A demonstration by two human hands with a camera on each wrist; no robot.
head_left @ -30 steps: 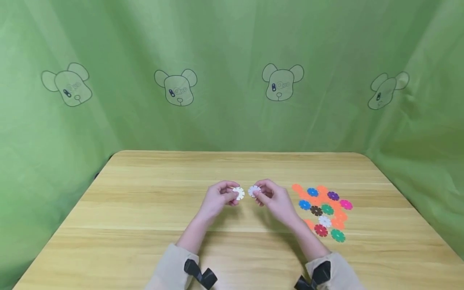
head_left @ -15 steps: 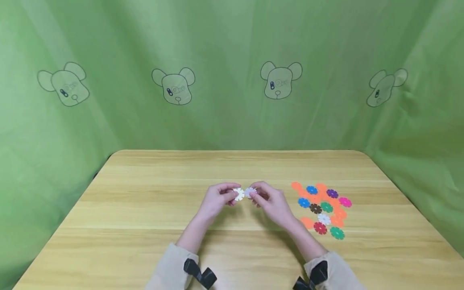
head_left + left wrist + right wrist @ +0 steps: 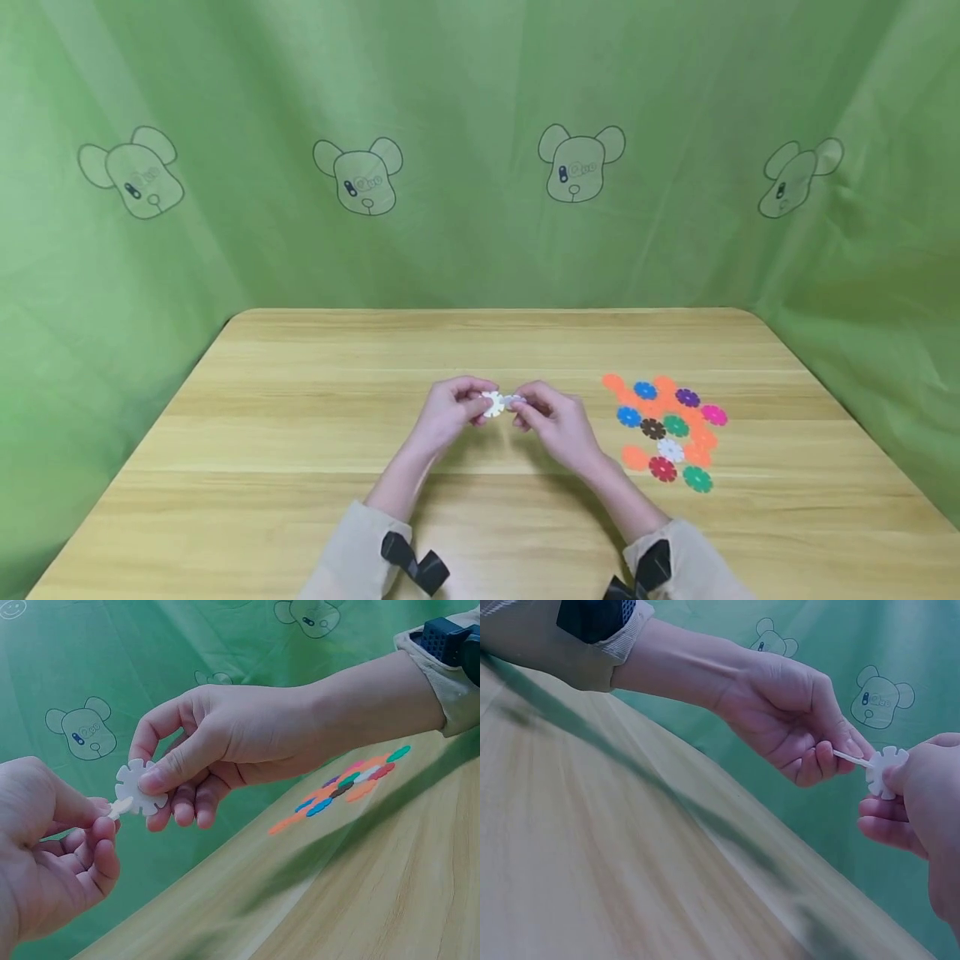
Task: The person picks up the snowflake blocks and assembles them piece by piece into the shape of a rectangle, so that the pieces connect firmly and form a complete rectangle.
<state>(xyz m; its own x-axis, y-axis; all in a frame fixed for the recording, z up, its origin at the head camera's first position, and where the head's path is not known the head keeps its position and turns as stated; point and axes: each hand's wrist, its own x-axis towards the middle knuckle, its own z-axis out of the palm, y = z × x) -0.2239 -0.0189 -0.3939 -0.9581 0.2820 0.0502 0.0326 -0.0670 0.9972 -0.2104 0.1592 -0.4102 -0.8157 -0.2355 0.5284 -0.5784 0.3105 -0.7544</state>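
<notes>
My left hand (image 3: 450, 410) pinches a creamy white snowflake disc (image 3: 495, 405), a flat round piece with notches around its rim, between thumb and fingers. Facing it, my right hand (image 3: 557, 419) pinches a second white snowflake disc (image 3: 130, 782) by thumb and forefinger. In the right wrist view the left disc (image 3: 850, 758) appears edge-on, and its rim meets the notched rim of the right disc (image 3: 877, 778). The two stand at an angle to each other, above the table. How deep the notches sit in one another cannot be told; fingertips cover part of both discs.
On the wooden table (image 3: 300, 400), right of my right hand, lies a loose cluster of snowflake discs: several orange ones (image 3: 636, 458), a red one (image 3: 663, 469), a brown one (image 3: 653, 428) and other colours. A green curtain (image 3: 465, 250) hangs behind the table.
My right hand has moved left, bringing its disc from a gap apart to contact with the left one. That disc has also turned from face-on to nearly edge-on. The left hand has barely moved.
</notes>
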